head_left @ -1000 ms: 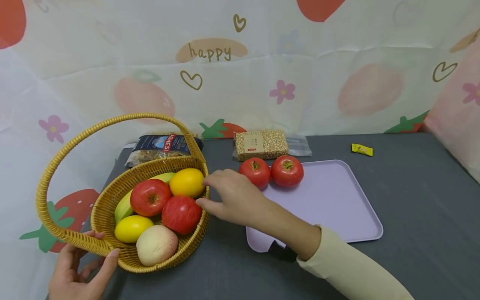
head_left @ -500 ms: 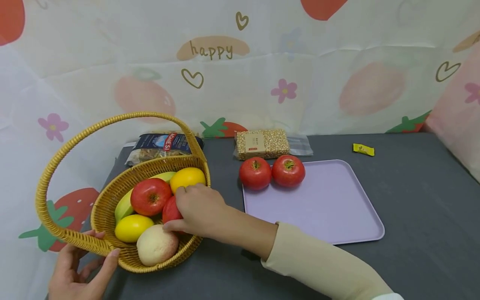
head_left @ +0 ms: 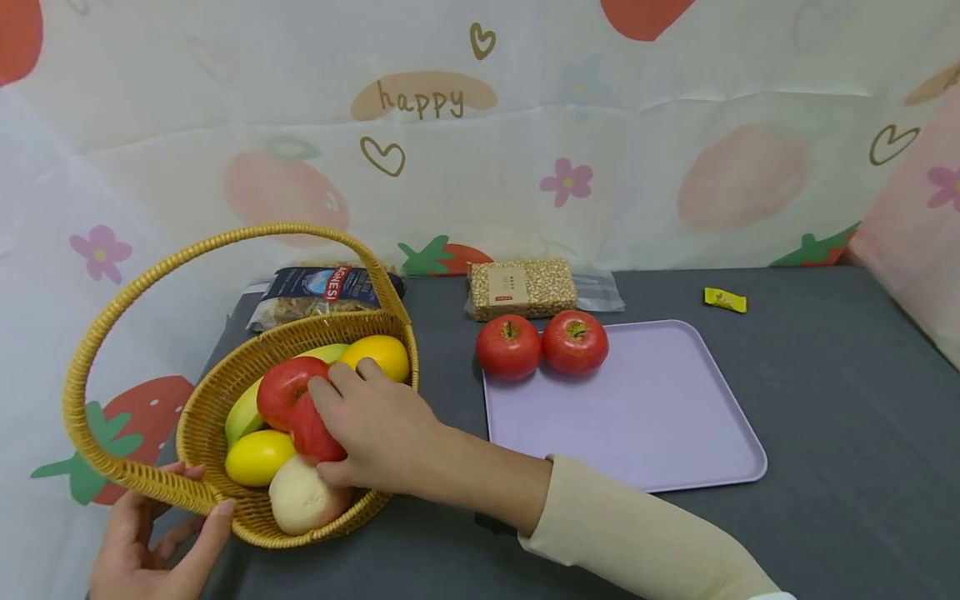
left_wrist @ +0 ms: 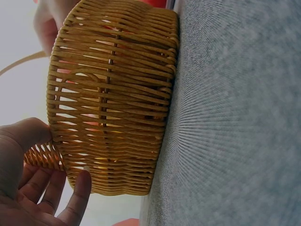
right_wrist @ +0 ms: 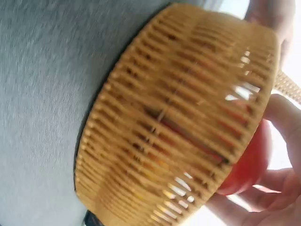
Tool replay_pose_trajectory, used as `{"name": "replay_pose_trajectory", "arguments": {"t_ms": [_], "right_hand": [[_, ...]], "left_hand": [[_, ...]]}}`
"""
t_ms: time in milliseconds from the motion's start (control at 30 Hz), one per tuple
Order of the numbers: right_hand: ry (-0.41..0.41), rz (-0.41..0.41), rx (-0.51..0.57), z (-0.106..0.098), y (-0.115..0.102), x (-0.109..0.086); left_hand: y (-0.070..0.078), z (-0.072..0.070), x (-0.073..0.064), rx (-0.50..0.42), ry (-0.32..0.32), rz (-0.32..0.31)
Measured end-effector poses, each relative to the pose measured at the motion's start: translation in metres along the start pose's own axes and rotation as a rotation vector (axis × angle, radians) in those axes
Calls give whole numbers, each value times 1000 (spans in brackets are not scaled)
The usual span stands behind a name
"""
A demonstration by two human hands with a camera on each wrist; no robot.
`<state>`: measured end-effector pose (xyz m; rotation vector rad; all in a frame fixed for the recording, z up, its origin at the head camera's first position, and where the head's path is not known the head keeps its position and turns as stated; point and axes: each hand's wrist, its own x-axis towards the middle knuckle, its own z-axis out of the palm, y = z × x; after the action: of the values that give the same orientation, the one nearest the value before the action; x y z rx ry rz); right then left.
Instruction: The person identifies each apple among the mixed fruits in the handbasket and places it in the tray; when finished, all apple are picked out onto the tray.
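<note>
A yellow wicker basket point(head_left: 197, 421) with a tall handle stands at the left. My left hand point(head_left: 153, 542) holds it at the foot of the handle, thumb on the rim. Inside, my right hand point(head_left: 386, 433) grips a red apple point(head_left: 309, 432), whose glossy side shows above the rim as a red apple point(right_wrist: 251, 162) in the right wrist view. Around it lie another red apple point(head_left: 283, 392), a banana point(head_left: 242, 417), a yellow lemon point(head_left: 258, 458), an orange-yellow fruit point(head_left: 384, 357) and a pale peach point(head_left: 302, 498). The right hand partly covers the gripped apple and the peach.
Right of the basket lies a lilac tray point(head_left: 615, 417), with two red apples point(head_left: 510, 348) at its back left corner. Behind are a bag of pale grains point(head_left: 551, 287) and a pasta bag point(head_left: 296, 292). A small yellow packet point(head_left: 725, 300) lies at the back right.
My right hand has come from the basket's right rim into the fruit, taken hold of the red apple and shifted it slightly left. The left hand keeps its hold on the basket.
</note>
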<state>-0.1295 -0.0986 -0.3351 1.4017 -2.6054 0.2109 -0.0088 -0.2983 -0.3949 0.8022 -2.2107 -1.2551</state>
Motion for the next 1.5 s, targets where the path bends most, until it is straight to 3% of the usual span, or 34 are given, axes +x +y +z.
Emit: {"name": "replay_pose_trajectory", "arguments": {"t_ms": [133,267,467,667,867,1267,1500], "right_hand": [[140,-132,125,4,-4,-5],[191,-216,229,9,-8,-8],[171,-218,405,15,-7,-13],[262,-205,607,20,-3,-13],[194,-102,755,18,2,-13],[92,-10,937,18,9,-21],[78,-3,912,19,8,-25]], "left_hand": [[0,-1,0,5,-2,4],[0,-1,-1,1,6,18],[0,1,-2,2,8,22],[1,0,-1,-11,5,28],[1,0,0,-15,2,23],[1,1,1,0,-7,-7],[0,0,1,12,3,2]]}}
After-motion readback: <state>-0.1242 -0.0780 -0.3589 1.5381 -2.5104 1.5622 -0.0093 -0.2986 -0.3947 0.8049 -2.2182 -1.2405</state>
